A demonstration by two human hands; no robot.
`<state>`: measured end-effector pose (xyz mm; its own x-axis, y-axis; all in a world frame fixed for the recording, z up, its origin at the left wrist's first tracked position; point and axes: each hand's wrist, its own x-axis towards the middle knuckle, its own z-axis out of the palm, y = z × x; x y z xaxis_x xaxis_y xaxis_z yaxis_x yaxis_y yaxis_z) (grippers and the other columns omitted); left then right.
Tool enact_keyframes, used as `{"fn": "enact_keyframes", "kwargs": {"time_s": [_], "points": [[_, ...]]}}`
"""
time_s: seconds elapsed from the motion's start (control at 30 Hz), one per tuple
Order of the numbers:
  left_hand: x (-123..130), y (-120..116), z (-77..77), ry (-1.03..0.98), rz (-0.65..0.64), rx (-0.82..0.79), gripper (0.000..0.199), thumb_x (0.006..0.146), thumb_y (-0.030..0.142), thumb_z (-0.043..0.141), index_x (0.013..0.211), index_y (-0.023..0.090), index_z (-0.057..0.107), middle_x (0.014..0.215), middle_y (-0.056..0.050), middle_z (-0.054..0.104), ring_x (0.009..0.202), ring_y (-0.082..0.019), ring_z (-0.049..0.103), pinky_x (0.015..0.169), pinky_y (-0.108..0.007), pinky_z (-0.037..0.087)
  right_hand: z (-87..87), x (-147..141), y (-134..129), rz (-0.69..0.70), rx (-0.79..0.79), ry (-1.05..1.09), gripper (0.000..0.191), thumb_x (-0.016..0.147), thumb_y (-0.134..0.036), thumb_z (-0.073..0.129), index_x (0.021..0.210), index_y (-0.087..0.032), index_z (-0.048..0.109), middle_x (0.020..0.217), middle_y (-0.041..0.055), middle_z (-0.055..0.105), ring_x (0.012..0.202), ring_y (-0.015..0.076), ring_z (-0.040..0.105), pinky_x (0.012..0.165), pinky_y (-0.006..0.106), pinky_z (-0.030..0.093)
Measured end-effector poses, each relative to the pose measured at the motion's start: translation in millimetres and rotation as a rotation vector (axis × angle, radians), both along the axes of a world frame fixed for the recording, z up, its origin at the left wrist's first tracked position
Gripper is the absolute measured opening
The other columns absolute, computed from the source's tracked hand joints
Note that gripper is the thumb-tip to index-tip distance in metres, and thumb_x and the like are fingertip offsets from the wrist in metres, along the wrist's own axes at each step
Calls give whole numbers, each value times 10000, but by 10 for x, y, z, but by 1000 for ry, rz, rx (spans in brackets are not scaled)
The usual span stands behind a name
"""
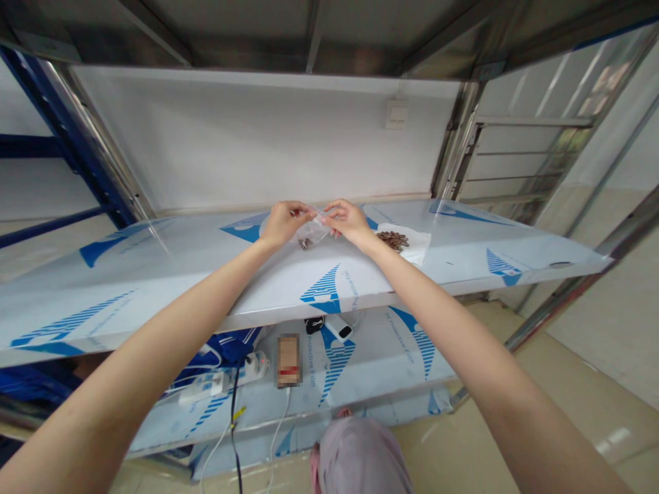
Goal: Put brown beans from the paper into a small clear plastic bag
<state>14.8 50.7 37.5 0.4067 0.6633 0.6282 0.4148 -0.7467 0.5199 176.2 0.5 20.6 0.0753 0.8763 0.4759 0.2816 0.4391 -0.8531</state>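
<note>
A small clear plastic bag (320, 234) hangs between my two hands over the film-covered shelf. My left hand (286, 221) pinches its upper edge from the left. Opposite it, my right hand (349, 221) grips the bag's top with thumb and finger closed. Low in the bag, or just behind it, sit a few small brownish metallic pieces (305, 243), too small to name. Right of my right wrist, a pile of small brown pieces (394, 240) lies on a white sheet (418, 241), partly hidden by my forearm.
The metal shelf (169, 274) wears blue-printed protective film. On the lower shelf (371, 357) are a phone-like item (288, 360) with a cable, a white device (338, 329), a black item (314, 324) and a power strip (203, 387). A metal panel (247, 34) hangs overhead; a wall (257, 137) stands behind.
</note>
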Motion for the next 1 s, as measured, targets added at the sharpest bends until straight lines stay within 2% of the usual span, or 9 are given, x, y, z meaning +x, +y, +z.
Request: {"fn": "enact_keyframes", "kwargs": {"time_s": [0.1, 0.27, 0.37, 0.53, 0.67, 0.8, 1.0], "points": [[30, -33, 12, -8, 11, 38, 159, 750, 275, 593, 787, 151, 686, 819, -56, 700, 733, -158, 579, 729, -284, 425, -30, 18, 44, -8, 26, -72, 137, 717, -288, 640, 755, -166, 589, 633, -19, 577, 484, 85, 480, 491, 220, 388], [61, -72, 12, -27, 38, 98, 143, 738, 273, 599, 778, 162, 679, 822, -48, 696, 770, -169, 564, 752, -297, 419, -22, 41, 76, -3, 105, -103, 240, 711, -389, 642, 656, -163, 579, 592, -18, 548, 514, 89, 477, 510, 215, 377], [75, -76, -14, -8, 11, 71, 163, 754, 277, 571, 805, 156, 668, 823, -45, 686, 747, -159, 556, 730, -289, 416, 0, 42, 59, 15, 104, -115, 279, 709, -429, 639, 645, -169, 563, 576, -20, 540, 488, 86, 458, 486, 212, 359], [89, -82, -24, 20, -19, 73, 156, 761, 275, 567, 802, 157, 660, 821, -45, 673, 760, -157, 556, 744, -287, 412, 18, 33, 9, 23, 67, -145, 246, 737, -382, 638, 649, -164, 568, 586, -20, 551, 420, 69, 410, 442, 220, 324], [80, -81, -3, 19, 73, 142, 133, 752, 266, 587, 784, 164, 666, 796, -44, 667, 786, -171, 548, 769, -304, 409, 3, 31, 31, -8, 61, -122, 176, 762, -323, 618, 722, -153, 631, 633, -6, 610, 398, 62, 422, 436, 217, 331], [57, -50, -13, -9, 158, 171, 159, 769, 271, 571, 806, 160, 678, 804, -42, 676, 767, -160, 550, 750, -289, 408, -30, 59, 79, -32, 21, -159, 198, 794, -305, 583, 741, -135, 668, 654, 16, 653, 397, 63, 478, 452, 204, 352], [57, -43, -77, 72, 38, 100, 209, 775, 315, 573, 814, 165, 714, 802, -47, 711, 707, -147, 591, 672, -251, 410, -28, 61, 27, -81, 17, -280, 260, 842, -300, 533, 702, -139, 681, 589, 6, 647, 374, 63, 484, 456, 192, 358]]}}
